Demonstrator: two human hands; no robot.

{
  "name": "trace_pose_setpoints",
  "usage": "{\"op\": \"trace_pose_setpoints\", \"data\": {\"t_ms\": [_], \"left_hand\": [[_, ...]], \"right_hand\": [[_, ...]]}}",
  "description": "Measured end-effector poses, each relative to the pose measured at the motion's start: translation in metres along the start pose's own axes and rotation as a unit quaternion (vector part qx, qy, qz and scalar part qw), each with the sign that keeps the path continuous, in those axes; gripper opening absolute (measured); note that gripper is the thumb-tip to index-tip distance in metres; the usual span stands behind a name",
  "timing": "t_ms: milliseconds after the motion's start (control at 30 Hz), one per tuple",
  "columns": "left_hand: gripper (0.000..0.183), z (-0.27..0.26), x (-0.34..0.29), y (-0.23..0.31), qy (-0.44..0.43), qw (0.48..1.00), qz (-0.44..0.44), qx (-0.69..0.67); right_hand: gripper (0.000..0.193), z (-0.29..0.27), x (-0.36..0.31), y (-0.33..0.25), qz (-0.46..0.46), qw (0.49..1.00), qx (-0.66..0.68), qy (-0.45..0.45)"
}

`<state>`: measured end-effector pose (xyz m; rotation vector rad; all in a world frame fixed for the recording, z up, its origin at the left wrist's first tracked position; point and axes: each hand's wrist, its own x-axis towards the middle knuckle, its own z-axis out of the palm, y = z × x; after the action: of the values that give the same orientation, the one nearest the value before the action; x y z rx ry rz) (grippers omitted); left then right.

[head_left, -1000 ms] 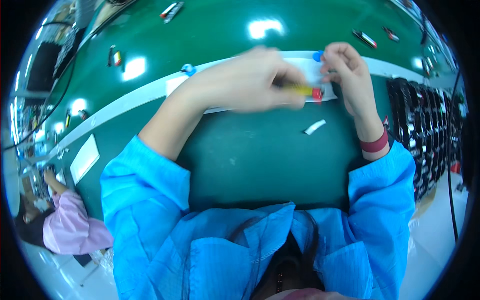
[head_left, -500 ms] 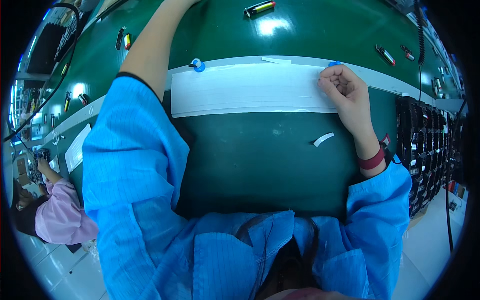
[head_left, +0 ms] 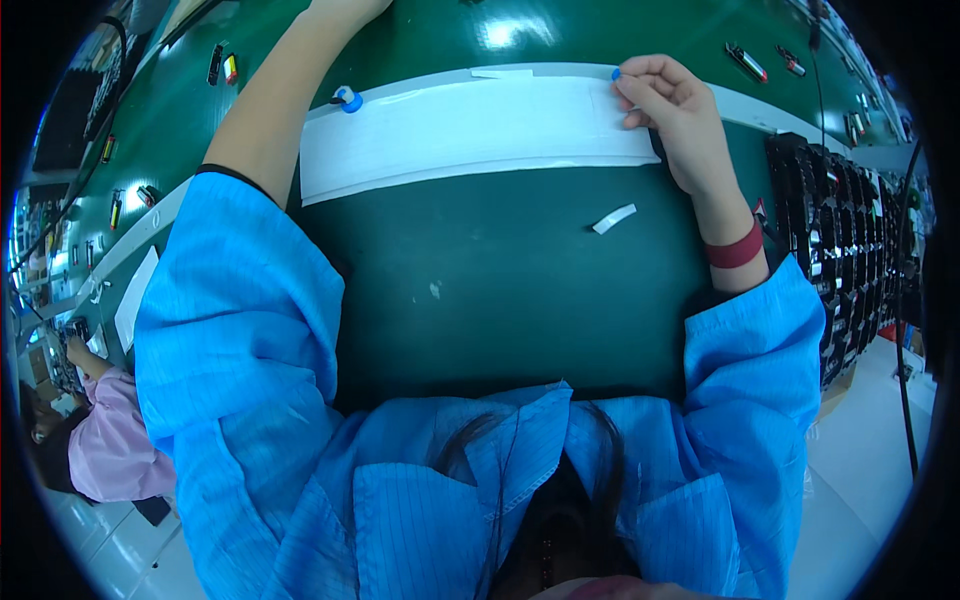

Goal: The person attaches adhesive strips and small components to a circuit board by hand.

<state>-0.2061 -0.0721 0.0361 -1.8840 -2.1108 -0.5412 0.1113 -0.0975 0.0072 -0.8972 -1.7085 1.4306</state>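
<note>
- Left hand (head_left: 348, 8): cut off by my view's upper edge, out toward the desk's far side. Fingers out of sight; can't tell how open it is, or whether it has hold of anything.
- Right hand (head_left: 680, 110): at the far right corner of the white sheet (head_left: 470, 135). Fingers loosely curled, thumb and forefinger close together, a small blue piece (head_left: 617, 75) at their tips. Gripped or just touched, I can't say.
- White sheet: lies lengthwise across the middle of the desk (head_left: 520, 290), far edge along a pale strip (head_left: 750, 112). Narrow white slip (head_left: 502, 73) at that edge.
- Sheet's far left corner: blue-and-white object (head_left: 350, 101). Left forearm passes just beside the sheet's left end; I read little room there.
- Widest room I see: green surface from the sheet's near edge to the desk's near edge. White scrap (head_left: 614, 219) lies in it, off the sheet's near right corner.
- Desk's right side: stacked black pieces (head_left: 835, 245), close to the red wristband (head_left: 735, 250). Tight for moving.
- Toward the desk's far left corner: red-and-yellow cylinder (head_left: 231, 68) beside a dark piece (head_left: 215, 64).
</note>
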Motion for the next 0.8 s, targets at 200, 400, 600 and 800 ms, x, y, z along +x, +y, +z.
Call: {"op": "trace_pose_setpoints", "data": {"t_ms": [200,400,600,800], "left_hand": [[0.032,-0.044,-0.052,0.083,-0.020,0.933,0.072,-0.352],[0.022,-0.029,-0.108,0.095,-0.298,0.696,-0.047,-0.652],[0.021,-0.020,-0.109,0.094,-0.358,0.572,-0.099,-0.731],[0.028,-0.020,-0.111,0.093,-0.362,0.574,-0.114,-0.726]], "right_hand": [[0.017,0.013,-0.010,-0.003,-0.358,0.808,-0.469,0.002],[0.020,0.022,0.012,-0.048,-0.156,0.836,-0.510,-0.128],[0.027,0.020,0.035,-0.063,-0.058,0.845,-0.465,-0.259],[0.015,0.013,-0.018,-0.047,-0.334,0.873,-0.335,0.122]]}}
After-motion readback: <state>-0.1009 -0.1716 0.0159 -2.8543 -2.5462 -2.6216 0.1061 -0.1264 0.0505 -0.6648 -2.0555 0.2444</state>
